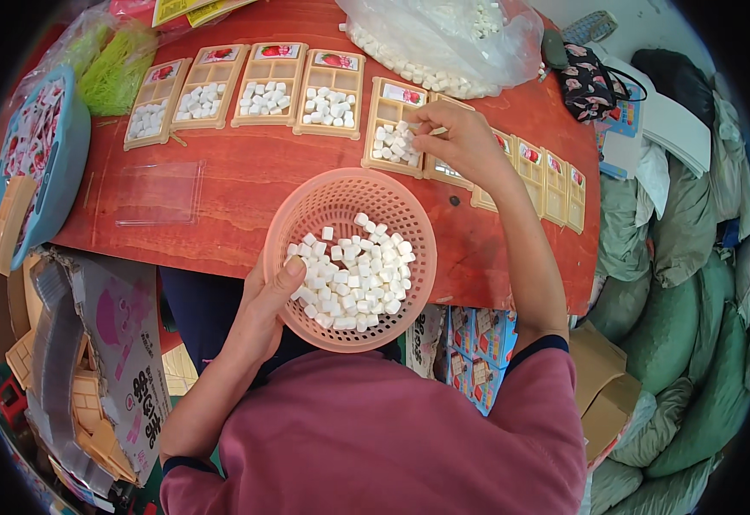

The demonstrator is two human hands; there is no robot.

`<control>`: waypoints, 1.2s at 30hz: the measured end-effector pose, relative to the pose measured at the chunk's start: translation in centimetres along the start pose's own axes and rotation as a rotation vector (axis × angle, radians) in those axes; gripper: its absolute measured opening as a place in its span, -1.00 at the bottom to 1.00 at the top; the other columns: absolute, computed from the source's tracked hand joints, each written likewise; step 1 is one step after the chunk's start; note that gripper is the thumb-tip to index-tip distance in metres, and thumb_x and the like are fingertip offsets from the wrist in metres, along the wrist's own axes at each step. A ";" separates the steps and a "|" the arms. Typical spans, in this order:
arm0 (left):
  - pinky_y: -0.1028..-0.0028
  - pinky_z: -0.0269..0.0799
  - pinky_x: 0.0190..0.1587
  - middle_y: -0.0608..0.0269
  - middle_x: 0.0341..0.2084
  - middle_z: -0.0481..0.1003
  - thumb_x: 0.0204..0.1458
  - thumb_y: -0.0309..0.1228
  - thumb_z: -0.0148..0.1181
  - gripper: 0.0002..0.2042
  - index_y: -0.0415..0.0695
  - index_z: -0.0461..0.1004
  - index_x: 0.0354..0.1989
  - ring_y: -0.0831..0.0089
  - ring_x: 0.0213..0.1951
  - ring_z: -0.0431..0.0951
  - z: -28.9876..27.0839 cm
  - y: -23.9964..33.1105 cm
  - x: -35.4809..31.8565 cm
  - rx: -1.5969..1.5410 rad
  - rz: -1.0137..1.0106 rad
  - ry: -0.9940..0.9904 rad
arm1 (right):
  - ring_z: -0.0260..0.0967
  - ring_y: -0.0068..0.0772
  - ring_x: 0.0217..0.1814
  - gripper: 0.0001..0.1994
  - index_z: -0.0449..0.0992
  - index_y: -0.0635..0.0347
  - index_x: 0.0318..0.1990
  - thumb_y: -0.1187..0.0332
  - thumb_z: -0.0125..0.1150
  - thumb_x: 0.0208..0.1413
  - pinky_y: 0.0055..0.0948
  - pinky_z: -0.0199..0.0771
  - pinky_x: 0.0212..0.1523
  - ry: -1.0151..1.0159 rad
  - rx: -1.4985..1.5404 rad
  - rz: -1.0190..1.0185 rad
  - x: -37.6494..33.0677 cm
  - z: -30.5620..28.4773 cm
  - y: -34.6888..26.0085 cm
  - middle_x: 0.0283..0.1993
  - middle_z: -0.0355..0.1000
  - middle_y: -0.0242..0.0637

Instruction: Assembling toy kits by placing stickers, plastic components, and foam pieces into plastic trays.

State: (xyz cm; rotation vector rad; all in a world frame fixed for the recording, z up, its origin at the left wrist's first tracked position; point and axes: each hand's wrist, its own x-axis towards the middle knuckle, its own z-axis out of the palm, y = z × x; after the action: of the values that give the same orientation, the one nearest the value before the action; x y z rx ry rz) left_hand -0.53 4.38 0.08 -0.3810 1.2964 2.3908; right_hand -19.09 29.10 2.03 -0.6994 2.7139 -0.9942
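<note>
My left hand (265, 313) grips the left rim of a round salmon-pink plastic basket (305, 204), its thumb over the edge. Inside lies a heap of mini marshmallows (353, 279), small and white. Over a beige compartment tray (384, 112) on the red table, my right hand (456, 137) has its fingertips pinched together beside the marshmallows (394, 144) in the lower section. Whether a piece is between those fingertips is hidden. This tray has a strawberry-picture card at its top. To its right, another beige tray (445, 172) is partly covered by my right hand and forearm.
Several filled trays (328, 110) stand in a row at left; more trays (555, 189) continue right. A clear plastic lid (160, 193) lies before them. A blue basin (70, 163) of packets is far left. A large bag of marshmallows (444, 51) sits at the back.
</note>
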 end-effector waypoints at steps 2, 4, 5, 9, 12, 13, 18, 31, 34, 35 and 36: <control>0.40 0.19 0.09 0.07 0.00 0.30 0.06 -0.16 0.05 -0.43 -0.29 0.11 0.14 0.36 0.05 0.30 0.2 0.1 -0.1 -0.002 0.001 -0.003 | 0.42 -0.37 -0.35 -0.79 0.50 0.29 -0.28 0.43 0.18 -0.12 -0.45 0.41 -0.30 0.043 0.043 0.022 -0.3 0.1 0.4 -0.37 0.45 -0.20; 0.40 0.19 0.09 0.07 0.00 0.31 0.06 -0.17 0.06 -0.44 -0.29 0.12 0.13 0.36 0.05 0.30 0.2 0.0 -0.1 -0.001 0.003 -0.004 | 0.43 -0.39 -0.35 -0.81 0.51 0.29 -0.29 0.44 0.17 -0.11 -0.47 0.40 -0.31 0.020 0.014 0.016 -0.2 0.6 0.2 -0.38 0.45 -0.21; 0.40 0.19 0.10 0.07 0.00 0.31 0.06 -0.17 0.06 -0.44 -0.29 0.11 0.13 0.36 0.05 0.30 0.0 0.0 -0.1 -0.006 -0.005 -0.009 | 0.43 -0.41 -0.35 -0.83 0.51 0.29 -0.31 0.45 0.16 -0.10 -0.48 0.40 -0.32 -0.002 -0.014 0.009 -0.2 0.8 0.1 -0.38 0.46 -0.22; 0.40 0.18 0.10 0.06 0.00 0.30 0.06 -0.17 0.06 -0.44 -0.29 0.11 0.14 0.36 0.05 0.30 0.1 0.0 -0.2 -0.012 -0.009 0.009 | 0.37 -0.58 -0.35 -0.87 0.50 0.27 -0.33 0.47 0.18 -0.08 -0.58 0.36 -0.36 0.078 0.015 0.001 -0.3 0.2 0.0 -0.40 0.45 -0.36; 0.40 0.18 0.10 0.06 0.00 0.30 0.06 -0.18 0.06 -0.44 -0.28 0.11 0.14 0.37 0.05 0.30 0.1 0.0 -0.3 -0.002 -0.001 0.009 | 0.37 -0.57 -0.35 -0.87 0.49 0.26 -0.32 0.47 0.17 -0.07 -0.59 0.34 -0.36 0.110 0.032 -0.023 -0.2 0.0 -0.2 -0.38 0.45 -0.37; 0.40 0.18 0.10 0.06 0.00 0.30 0.06 -0.18 0.06 -0.44 -0.28 0.11 0.14 0.37 0.05 0.30 0.2 0.0 -0.2 -0.001 -0.001 0.008 | 0.36 -0.58 -0.35 -0.87 0.49 0.26 -0.31 0.46 0.17 -0.06 -0.58 0.34 -0.35 0.095 0.039 -0.047 -0.2 0.4 -0.6 -0.36 0.44 -0.36; 0.40 0.26 0.06 0.07 -0.01 0.32 0.02 -0.07 0.08 -0.36 -0.31 0.12 0.13 0.38 0.01 0.35 0.7 -0.1 -0.3 0.058 0.007 0.017 | 0.37 -0.37 -0.35 -0.88 0.48 0.25 -0.33 0.44 0.16 -0.05 -0.46 0.36 -0.32 0.154 -0.110 -0.331 0.5 3.3 -0.8 -0.33 0.39 -0.29; 0.41 0.21 0.08 0.07 0.00 0.30 0.03 -0.14 0.09 -0.39 -0.30 0.11 0.14 0.38 0.03 0.32 0.2 -0.1 -0.5 0.006 -0.012 0.004 | 0.35 -0.51 -0.34 -0.91 0.47 0.26 -0.38 0.44 0.15 -0.04 -0.54 0.36 -0.35 0.208 0.007 -0.121 -0.3 0.5 0.3 -0.33 0.42 -0.34; 0.42 0.21 0.08 0.06 0.00 0.30 0.04 -0.15 0.08 -0.40 -0.30 0.11 0.14 0.38 0.03 0.32 0.3 -0.2 -0.4 0.007 -0.023 -0.002 | 0.36 -0.51 -0.35 -0.91 0.47 0.26 -0.38 0.44 0.15 -0.05 -0.55 0.35 -0.35 0.139 0.004 -0.012 -1.2 0.0 0.3 -0.34 0.42 -0.34; 0.41 0.24 0.06 0.07 -0.01 0.32 0.03 -0.11 0.08 -0.39 -0.31 0.12 0.13 0.38 0.01 0.34 0.4 -0.2 -0.4 0.029 -0.015 0.015 | 0.36 -0.51 -0.35 -0.91 0.47 0.26 -0.38 0.44 0.15 -0.05 -0.55 0.35 -0.35 0.140 0.005 -0.011 -1.3 0.1 0.3 -0.34 0.42 -0.34; 0.40 0.27 0.05 0.08 -0.02 0.33 0.02 -0.08 0.08 -0.37 -0.32 0.13 0.12 0.38 -0.01 0.37 0.5 -0.2 -0.4 0.050 -0.007 0.032 | 0.35 -0.50 -0.36 -0.91 0.47 0.26 -0.38 0.44 0.16 -0.05 -0.55 0.35 -0.36 0.127 -0.020 -0.073 -1.4 0.4 0.6 -0.35 0.42 -0.34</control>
State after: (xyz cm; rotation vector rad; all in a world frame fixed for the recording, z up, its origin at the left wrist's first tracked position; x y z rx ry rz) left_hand -0.10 4.85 0.35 -0.4100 1.3635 2.3506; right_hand -17.93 29.94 1.37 -0.7688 2.8287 -1.0639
